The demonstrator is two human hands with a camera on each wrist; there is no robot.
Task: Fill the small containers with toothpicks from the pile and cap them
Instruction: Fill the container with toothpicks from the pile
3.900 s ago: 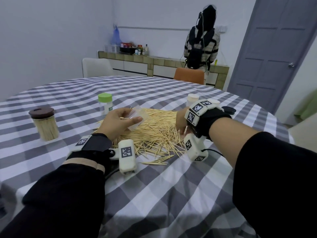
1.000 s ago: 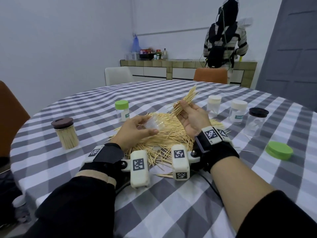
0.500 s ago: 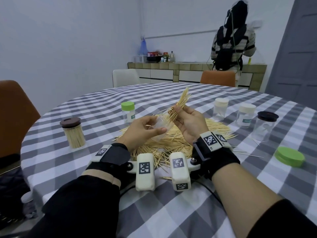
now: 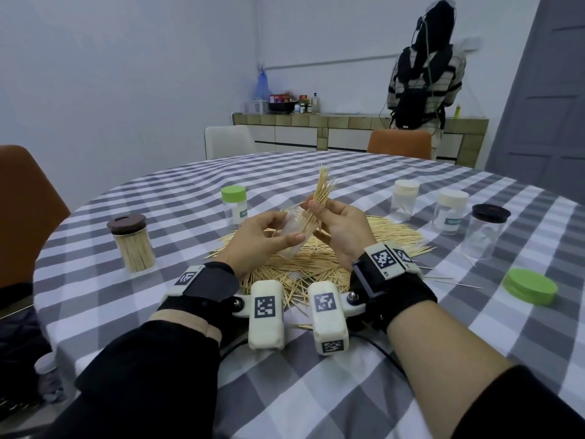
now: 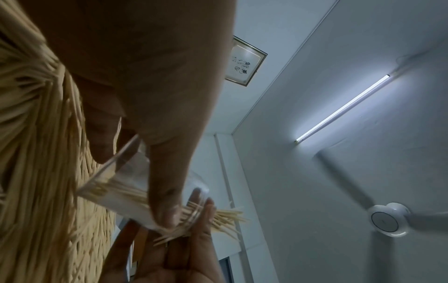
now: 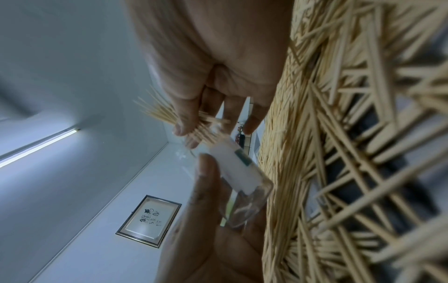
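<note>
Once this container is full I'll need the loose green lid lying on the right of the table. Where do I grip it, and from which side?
Take the green lid by its rim, coming straight down from above with the right hand, thumb and fingers on opposite edges. It lies flat on the tablecloth as a low disc, so probably only its thin side wall gives purchase. Nothing stands close around it; only stray toothpicks lie nearby.

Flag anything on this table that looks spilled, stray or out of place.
A few stray toothpicks lie scattered on the tablecloth right of the toothpick pile, and a loose green lid sits alone near them, off any container. Nothing looks damaged.
</note>
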